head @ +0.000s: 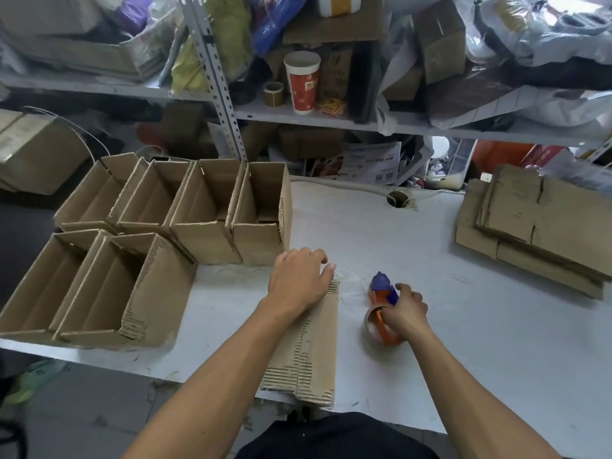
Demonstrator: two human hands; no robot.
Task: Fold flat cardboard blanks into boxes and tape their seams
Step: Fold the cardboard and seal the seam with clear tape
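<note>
Left hand (298, 279) spread flat on cardboard blank (311, 346); right hand (405, 311) gripping tape dispenser (381, 306), white table (463, 326)

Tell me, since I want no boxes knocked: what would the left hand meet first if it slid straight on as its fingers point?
Probably nothing: the left hand points up-right over bare table, passing right of the boxes.

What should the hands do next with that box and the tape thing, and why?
Probably lift the tape dispenser over onto the cardboard box. The right hand grips the dispenser on the table beside the box, while the left hand presses the box down, so its seam looks ready for taping.
</note>
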